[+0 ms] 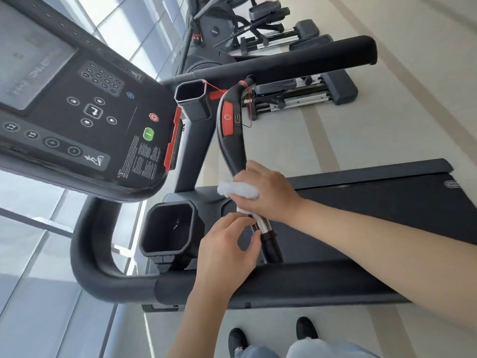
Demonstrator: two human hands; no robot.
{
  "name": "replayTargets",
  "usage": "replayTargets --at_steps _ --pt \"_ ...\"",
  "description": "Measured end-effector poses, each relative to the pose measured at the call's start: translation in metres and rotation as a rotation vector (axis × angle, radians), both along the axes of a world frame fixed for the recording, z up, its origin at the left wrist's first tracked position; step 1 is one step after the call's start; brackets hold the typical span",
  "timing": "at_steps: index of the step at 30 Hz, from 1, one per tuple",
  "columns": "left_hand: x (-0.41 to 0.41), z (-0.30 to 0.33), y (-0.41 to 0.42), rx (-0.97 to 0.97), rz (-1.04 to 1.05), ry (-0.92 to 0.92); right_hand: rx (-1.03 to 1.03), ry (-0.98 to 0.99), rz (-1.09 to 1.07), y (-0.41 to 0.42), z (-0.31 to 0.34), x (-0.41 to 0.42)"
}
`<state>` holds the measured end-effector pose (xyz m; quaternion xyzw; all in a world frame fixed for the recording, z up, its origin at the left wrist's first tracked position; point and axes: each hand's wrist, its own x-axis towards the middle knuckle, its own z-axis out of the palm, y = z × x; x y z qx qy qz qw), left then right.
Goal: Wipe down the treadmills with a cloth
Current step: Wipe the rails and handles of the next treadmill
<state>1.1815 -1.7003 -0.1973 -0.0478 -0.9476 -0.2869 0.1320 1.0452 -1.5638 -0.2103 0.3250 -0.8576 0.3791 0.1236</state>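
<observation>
A dark treadmill fills the view, with its console (77, 104) at the upper left and its belt (387, 202) at the right. A curved centre handlebar (229, 140) with a red stop button runs down to a silver grip sensor (262, 224). My right hand (268, 192) grips a white cloth (237, 189) wrapped round this bar, just above the silver sensor. My left hand (229, 244) sits just below it, its fingertips touching the bar by the sensor, thumb and fingers loosely curved.
Two cup holders (192, 99) (169, 228) flank the console post. A padded side rail (258, 282) crosses in front of me, another (296, 60) lies beyond. Elliptical machines (258, 29) stand farther off. My shoes (271, 337) are on the pale floor.
</observation>
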Motion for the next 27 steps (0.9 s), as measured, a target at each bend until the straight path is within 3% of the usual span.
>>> replayTargets --at_steps 7,13,20,27 --pt "0.011 0.000 0.000 0.022 -0.127 0.019 0.166 -0.228 0.062 0.023 0.014 0.043" --pt "0.024 0.001 -0.011 0.074 -0.282 -0.103 0.305 -0.338 0.016 0.029 0.023 0.084" --pt "0.024 0.006 -0.049 0.067 -0.532 -0.242 0.338 -0.312 -0.342 0.005 0.025 0.122" --pt "0.022 0.006 -0.064 0.007 -0.708 -0.213 0.406 -0.212 -0.824 -0.021 0.024 0.159"
